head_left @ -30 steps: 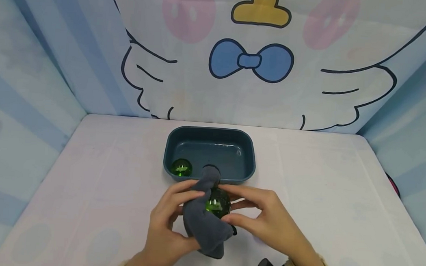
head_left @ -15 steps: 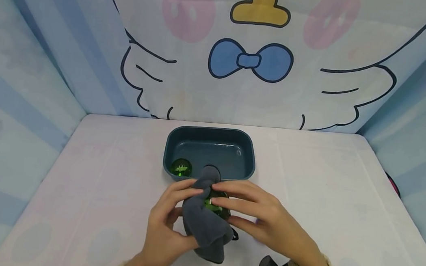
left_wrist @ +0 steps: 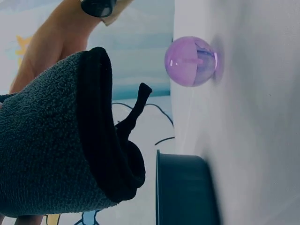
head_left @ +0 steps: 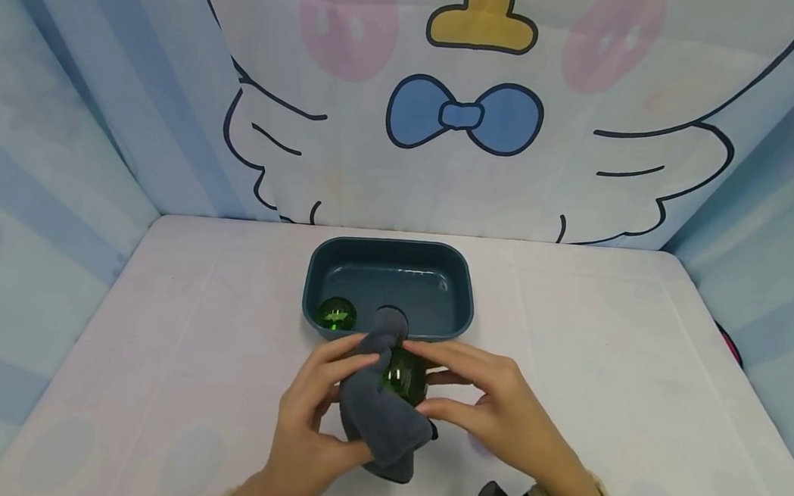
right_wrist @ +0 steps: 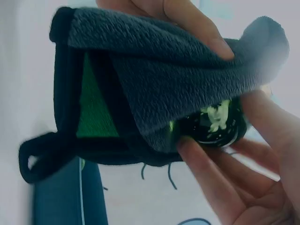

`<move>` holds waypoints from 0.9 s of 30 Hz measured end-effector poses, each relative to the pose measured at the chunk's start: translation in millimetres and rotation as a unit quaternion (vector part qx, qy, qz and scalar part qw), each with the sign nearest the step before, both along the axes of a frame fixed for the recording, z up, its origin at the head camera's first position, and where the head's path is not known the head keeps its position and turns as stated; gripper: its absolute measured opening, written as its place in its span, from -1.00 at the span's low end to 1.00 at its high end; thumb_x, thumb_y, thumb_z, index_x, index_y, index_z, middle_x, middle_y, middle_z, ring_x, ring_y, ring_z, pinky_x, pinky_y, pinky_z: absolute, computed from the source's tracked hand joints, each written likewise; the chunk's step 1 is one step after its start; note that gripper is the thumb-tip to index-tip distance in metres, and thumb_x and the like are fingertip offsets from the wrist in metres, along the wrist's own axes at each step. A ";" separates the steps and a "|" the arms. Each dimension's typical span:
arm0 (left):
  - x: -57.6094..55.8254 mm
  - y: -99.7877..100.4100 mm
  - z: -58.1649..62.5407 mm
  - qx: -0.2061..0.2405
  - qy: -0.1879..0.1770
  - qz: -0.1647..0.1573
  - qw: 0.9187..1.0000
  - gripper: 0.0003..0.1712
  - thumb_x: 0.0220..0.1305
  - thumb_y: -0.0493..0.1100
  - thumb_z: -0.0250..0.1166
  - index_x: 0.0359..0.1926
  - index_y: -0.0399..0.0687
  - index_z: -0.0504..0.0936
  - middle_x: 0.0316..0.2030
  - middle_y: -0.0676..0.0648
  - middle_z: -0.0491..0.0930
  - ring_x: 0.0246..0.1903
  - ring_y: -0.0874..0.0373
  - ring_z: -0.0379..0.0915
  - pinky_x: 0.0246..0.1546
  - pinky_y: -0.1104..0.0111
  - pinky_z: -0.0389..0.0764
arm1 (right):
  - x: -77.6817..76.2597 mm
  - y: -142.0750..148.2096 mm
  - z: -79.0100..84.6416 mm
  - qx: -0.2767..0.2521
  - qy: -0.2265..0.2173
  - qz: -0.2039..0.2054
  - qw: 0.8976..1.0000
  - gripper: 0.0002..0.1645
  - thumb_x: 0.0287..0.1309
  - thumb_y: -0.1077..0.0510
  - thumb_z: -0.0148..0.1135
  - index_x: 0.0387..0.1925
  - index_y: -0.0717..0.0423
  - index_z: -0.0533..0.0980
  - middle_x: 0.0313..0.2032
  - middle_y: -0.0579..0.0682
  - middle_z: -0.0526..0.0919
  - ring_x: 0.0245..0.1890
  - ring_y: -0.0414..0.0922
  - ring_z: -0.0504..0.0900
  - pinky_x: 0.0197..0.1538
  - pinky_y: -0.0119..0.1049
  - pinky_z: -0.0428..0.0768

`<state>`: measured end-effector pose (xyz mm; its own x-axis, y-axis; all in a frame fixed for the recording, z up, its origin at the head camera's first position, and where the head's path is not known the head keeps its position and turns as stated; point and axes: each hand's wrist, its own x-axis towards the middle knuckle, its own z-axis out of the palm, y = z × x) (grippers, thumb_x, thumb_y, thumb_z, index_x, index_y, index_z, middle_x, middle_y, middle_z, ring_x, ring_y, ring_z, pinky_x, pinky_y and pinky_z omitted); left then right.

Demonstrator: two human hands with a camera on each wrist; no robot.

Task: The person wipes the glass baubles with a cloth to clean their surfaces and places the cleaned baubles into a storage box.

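My left hand (head_left: 314, 417) grips a dark grey cloth (head_left: 382, 425) that is folded around a clear green ball (head_left: 406, 376). On the ball's right side, my right hand (head_left: 497, 394) pinches it between thumb and fingers. In the right wrist view the ball (right_wrist: 215, 124) shows below the cloth's fold, with fingertips touching it. The black-edged cloth (left_wrist: 51, 136) has a small hanging loop and hides most of the left hand in the left wrist view. Both hands are raised above the table, just in front of the blue tray.
The dark blue tray (head_left: 460, 331) stands behind the hands, with another green ball (head_left: 336, 314) in its front left corner. A purple ball (left_wrist: 191, 61) rests on the white table (head_left: 602, 351), mostly hidden under the right hand in the head view. Printed curtains (head_left: 71, 107) surround the table.
Half a second ago the right fingers lay across the ball's top. They have since drawn back to its right side, much as they were a second ago. The left hand barely moved.
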<state>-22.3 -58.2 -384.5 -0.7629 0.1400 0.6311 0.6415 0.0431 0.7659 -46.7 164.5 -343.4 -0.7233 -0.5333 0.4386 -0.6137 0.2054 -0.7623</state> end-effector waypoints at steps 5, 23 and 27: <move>-0.5 -0.4 0.1 0.000 0.003 0.006 1.000 -0.20 -0.16 -0.38 0.63 0.18 -0.23 0.52 0.20 -0.27 0.44 0.15 0.07 0.48 -0.15 0.42 0.70 | 2.1 -1.1 0.2 0.029 -0.073 -0.021 0.997 -0.37 0.16 0.24 0.38 0.28 0.14 0.47 0.15 0.10 0.62 -0.03 -0.15 0.70 -0.07 -0.27 0.72; -0.7 -1.1 1.0 0.020 -0.026 -0.021 0.999 -0.15 -0.24 -0.54 0.58 0.20 -0.29 0.51 0.19 -0.28 0.44 0.16 0.09 0.47 -0.21 0.37 0.72 | -3.4 2.7 3.7 0.069 0.147 0.036 0.986 -0.55 0.33 0.06 0.21 0.20 0.11 0.55 0.23 0.10 0.53 0.21 -0.03 0.51 0.18 -0.33 0.59; -0.9 -0.6 0.4 0.005 -0.011 -0.011 1.000 -0.16 -0.20 -0.47 0.60 0.21 -0.25 0.52 0.20 -0.27 0.44 0.14 0.10 0.48 -0.17 0.39 0.71 | -3.0 2.7 2.4 0.053 0.133 0.027 0.989 -0.50 0.27 0.08 0.28 0.21 0.13 0.54 0.21 0.10 0.54 0.21 -0.02 0.53 0.16 -0.38 0.59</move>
<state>-23.2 -58.8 -384.1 -0.7739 0.1514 0.6149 0.6245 0.0211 0.7807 -49.7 167.1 -341.0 -0.5585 -0.6217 0.5491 -0.8023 0.2368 -0.5480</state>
